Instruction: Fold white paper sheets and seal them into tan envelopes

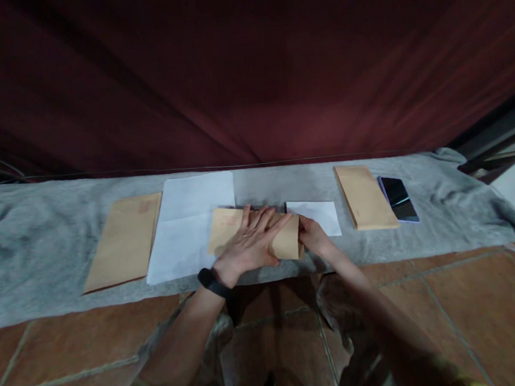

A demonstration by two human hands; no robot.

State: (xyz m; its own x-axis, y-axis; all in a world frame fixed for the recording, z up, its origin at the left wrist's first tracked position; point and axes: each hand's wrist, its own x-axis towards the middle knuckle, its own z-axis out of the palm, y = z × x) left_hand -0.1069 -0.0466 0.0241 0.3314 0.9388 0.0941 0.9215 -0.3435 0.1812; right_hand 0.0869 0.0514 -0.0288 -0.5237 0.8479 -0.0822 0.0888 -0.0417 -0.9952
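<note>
A row along the cloth (284,181), between curtain (248,97) and tiled floor (481,293).
From the left: a large envelope (123,242), then paper sheets (183,224) just beside it; next, a middle envelope (287,239), its left end over the sheets' right edge, the left hand (253,242) across its top, the right hand (314,236) at its right end; behind that hand, a paper pad (316,214), its left part behind the envelope; farther right, an envelope stack (367,197), and right beside it a phone (399,199); the curtain stands behind the row, the floor before it.
</note>
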